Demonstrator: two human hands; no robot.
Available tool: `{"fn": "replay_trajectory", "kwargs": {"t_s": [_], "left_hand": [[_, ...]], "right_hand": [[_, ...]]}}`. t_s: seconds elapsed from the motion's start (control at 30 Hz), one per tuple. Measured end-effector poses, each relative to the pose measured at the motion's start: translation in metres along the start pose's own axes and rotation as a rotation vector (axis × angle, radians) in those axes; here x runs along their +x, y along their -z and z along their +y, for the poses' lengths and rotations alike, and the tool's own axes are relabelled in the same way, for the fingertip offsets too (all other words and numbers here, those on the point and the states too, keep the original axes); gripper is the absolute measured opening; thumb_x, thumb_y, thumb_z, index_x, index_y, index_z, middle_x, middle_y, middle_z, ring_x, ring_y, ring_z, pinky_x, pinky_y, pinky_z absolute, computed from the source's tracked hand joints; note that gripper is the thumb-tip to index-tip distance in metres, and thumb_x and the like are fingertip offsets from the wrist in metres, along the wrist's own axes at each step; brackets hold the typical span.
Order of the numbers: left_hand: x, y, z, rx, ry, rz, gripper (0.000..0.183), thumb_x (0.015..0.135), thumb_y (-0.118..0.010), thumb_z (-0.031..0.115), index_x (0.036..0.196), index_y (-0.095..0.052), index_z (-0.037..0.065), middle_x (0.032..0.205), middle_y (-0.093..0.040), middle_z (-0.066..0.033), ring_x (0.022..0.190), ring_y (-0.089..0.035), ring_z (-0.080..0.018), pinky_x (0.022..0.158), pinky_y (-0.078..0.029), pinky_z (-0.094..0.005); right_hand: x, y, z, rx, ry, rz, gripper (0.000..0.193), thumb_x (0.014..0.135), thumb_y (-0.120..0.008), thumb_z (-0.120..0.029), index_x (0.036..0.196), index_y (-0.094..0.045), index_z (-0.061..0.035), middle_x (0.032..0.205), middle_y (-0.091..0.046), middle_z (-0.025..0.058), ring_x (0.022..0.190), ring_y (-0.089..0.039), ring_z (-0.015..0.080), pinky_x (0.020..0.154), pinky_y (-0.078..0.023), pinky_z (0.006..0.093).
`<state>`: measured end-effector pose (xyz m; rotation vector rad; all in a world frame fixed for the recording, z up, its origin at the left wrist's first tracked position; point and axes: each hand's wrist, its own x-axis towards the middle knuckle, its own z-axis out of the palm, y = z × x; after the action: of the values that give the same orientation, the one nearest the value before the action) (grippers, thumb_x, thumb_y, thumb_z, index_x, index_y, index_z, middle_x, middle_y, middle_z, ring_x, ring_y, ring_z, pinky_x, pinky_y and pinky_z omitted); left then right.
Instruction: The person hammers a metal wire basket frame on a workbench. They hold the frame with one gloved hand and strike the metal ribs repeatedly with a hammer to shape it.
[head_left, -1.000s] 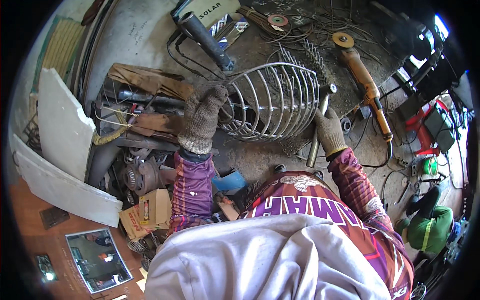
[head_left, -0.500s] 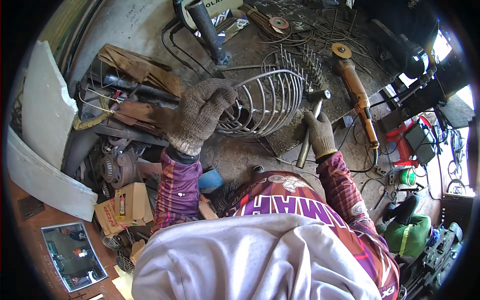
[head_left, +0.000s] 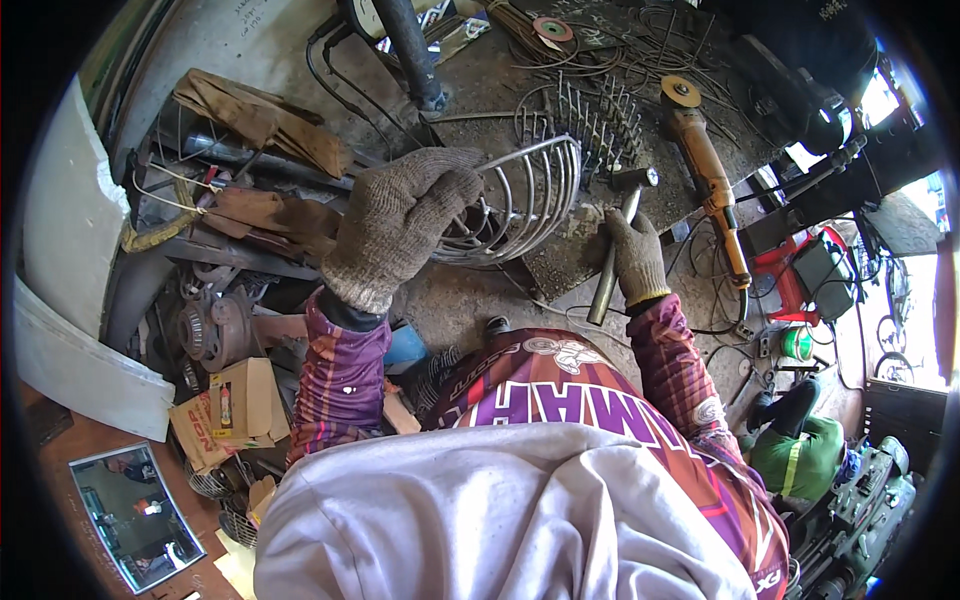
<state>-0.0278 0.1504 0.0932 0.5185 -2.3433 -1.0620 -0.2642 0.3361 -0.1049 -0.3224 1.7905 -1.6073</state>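
Note:
My left hand (head_left: 405, 215), in a grey-brown knit glove, is closed around the rim of a cage-like basket of bent metal rods (head_left: 525, 215). The basket hangs tilted over the front part of a dark metal worktable (head_left: 575, 265), its curved ribs toward the right. In my right hand (head_left: 637, 262), gloved the same way, is a hammer (head_left: 605, 285) with a metal handle. Its head (head_left: 634, 179) points up and away, to the right of the basket and apart from it. The gloved left fingers hide part of the basket's rim.
An orange angle grinder (head_left: 705, 170) lies on the table at the right, near a jig of upright pins (head_left: 600, 125) and loose wire rods (head_left: 640, 60). A steel post (head_left: 405, 50) stands at the back left. A person in green (head_left: 800, 460) is low at the right.
My left hand has turned the basket a little, so its ribs look narrower and sit farther left. My right hand still holds the hammer. The whole view has shifted slightly.

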Motion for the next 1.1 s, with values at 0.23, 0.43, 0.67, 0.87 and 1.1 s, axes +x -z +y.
{"fn": "replay_trajectory", "kwargs": {"t_s": [0.23,0.43,0.67,0.87,1.1], "left_hand": [[-0.004,-0.005,-0.002,0.072,-0.003,0.005,0.028,0.099,-0.067,0.021,0.117,-0.071,-0.001,0.100,-0.076,-0.0157,0.087,-0.075,-0.0224,0.074,-0.058,-0.0334],[-0.010,-0.010,-0.003,0.043,0.076,-0.007,0.030,0.097,-0.071,0.021,0.117,-0.072,-0.001,0.100,-0.076,-0.0135,0.089,-0.071,-0.0155,0.078,-0.055,-0.0306],[-0.013,-0.007,-0.023,-0.099,0.119,0.117,0.030,0.099,-0.068,0.021,0.118,-0.071,-0.002,0.095,-0.075,-0.0101,0.085,-0.070,-0.0151,0.077,-0.055,-0.0292],[-0.021,-0.002,-0.052,-0.373,0.232,0.373,0.025,0.096,-0.072,0.022,0.112,-0.073,0.002,0.093,-0.073,-0.0033,0.084,-0.065,-0.0118,0.076,-0.052,-0.0292],[-0.027,-0.009,-0.073,-0.411,0.157,0.505,0.023,0.096,-0.073,0.024,0.107,-0.073,0.004,0.093,-0.071,-0.0004,0.082,-0.063,-0.0098,0.074,-0.051,-0.0283]], "right_hand": [[0.000,-0.001,-0.002,0.084,-0.028,-0.014,0.029,0.098,-0.066,-0.026,0.105,-0.062,0.0018,0.085,-0.065,0.0052,0.073,-0.061,0.0145,0.066,-0.050,0.0299],[-0.004,-0.003,-0.006,0.122,-0.035,-0.014,0.029,0.098,-0.066,-0.026,0.104,-0.061,0.0018,0.085,-0.065,0.0056,0.069,-0.062,0.0157,0.063,-0.052,0.0316],[-0.003,-0.002,-0.004,0.065,-0.028,-0.002,0.029,0.098,-0.066,-0.026,0.103,-0.062,0.0023,0.085,-0.066,0.0071,0.071,-0.063,0.0161,0.064,-0.052,0.0316],[-0.004,-0.002,-0.005,0.101,-0.029,0.019,0.030,0.099,-0.065,-0.027,0.103,-0.062,0.0024,0.086,-0.066,0.0065,0.072,-0.063,0.0152,0.065,-0.051,0.0310],[-0.006,-0.003,-0.010,0.066,0.002,-0.014,0.029,0.100,-0.065,-0.027,0.103,-0.062,0.0010,0.085,-0.064,0.0047,0.073,-0.061,0.0146,0.066,-0.050,0.0305]]}}
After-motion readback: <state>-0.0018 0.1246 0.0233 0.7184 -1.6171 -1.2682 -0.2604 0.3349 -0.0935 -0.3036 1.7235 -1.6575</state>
